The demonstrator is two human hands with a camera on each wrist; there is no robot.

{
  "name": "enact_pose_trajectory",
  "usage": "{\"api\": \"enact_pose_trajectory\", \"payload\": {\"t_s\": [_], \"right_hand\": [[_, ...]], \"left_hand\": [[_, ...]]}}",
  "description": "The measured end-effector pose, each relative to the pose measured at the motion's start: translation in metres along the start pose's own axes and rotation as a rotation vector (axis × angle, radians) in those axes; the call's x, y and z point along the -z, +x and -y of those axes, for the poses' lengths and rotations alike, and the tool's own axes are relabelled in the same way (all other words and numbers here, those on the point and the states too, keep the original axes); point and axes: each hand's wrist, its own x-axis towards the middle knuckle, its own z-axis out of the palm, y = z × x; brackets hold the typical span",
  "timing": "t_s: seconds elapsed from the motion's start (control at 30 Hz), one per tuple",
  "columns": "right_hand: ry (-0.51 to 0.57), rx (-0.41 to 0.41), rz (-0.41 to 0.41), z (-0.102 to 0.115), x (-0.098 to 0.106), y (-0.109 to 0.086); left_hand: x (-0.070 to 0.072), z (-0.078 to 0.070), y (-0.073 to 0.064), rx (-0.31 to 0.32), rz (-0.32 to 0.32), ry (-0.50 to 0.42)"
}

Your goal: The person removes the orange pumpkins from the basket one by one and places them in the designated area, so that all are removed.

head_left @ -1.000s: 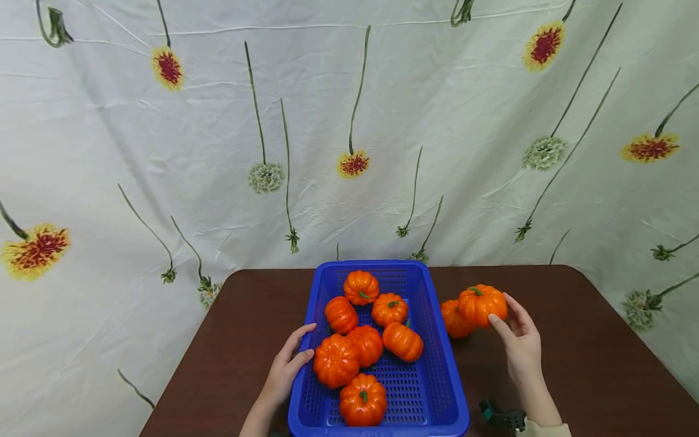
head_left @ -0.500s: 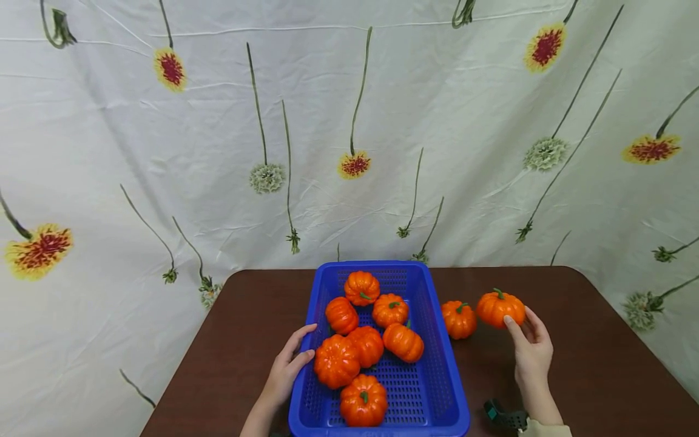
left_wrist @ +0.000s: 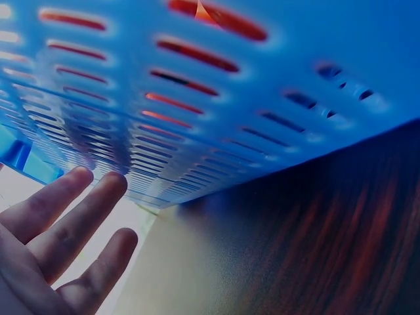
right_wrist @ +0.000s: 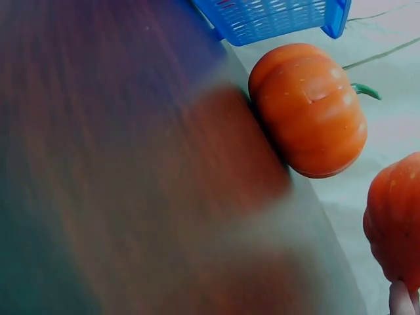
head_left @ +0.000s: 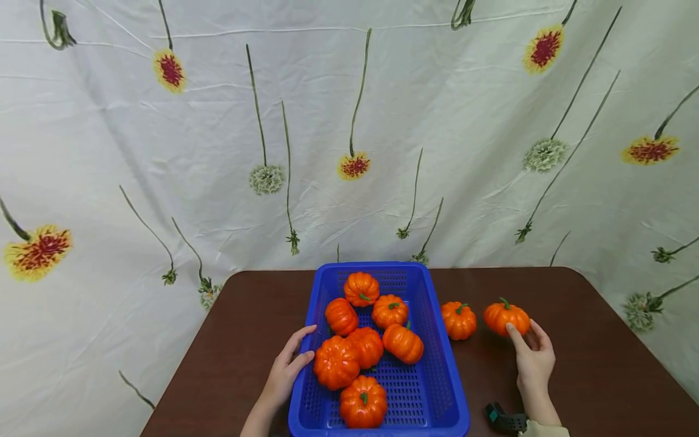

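My right hand (head_left: 535, 358) holds a small orange pumpkin (head_left: 505, 318) by its near right side, thumb in front. Its green stem points up; in the right wrist view a fingertip touches the same pumpkin (right_wrist: 397, 220). To its left, apart from it, another pumpkin (head_left: 459, 320) stands on the table, close to the blue basket (head_left: 445, 358). Several more pumpkins, such as this front one (head_left: 363, 402), lie inside the basket. My left hand (head_left: 284, 370) rests at the basket's left rim; the left wrist view shows extended fingers (left_wrist: 79, 233) along the slotted outer wall.
The dark brown table (head_left: 240, 321) carries the basket in its middle. Behind its far edge hangs a white cloth (head_left: 218, 121) printed with flowers. A black strapped device (head_left: 505, 419) sits at my right wrist.
My right hand has carried its pumpkin right and slightly down, away from the pumpkin beside the basket, which it partly covered before. The left hand and basket stay put.
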Motion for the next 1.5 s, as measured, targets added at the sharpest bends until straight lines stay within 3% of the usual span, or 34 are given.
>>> {"api": "enact_pose_trajectory", "payload": {"t_s": [0.5,1.07,1.5], "right_hand": [[-0.161,-0.050,0.035,-0.012,0.005,0.008],[-0.321,0.087,0.164,-0.016,0.005,0.006],[-0.291,0.078,0.165,-0.005,0.001,0.003]], "left_hand": [[0.000,0.001,-0.001,-0.002,-0.010,0.018],[0.000,0.002,0.000,-0.015,-0.004,0.011],[0.000,0.002,-0.001,-0.014,-0.006,0.013]]}}
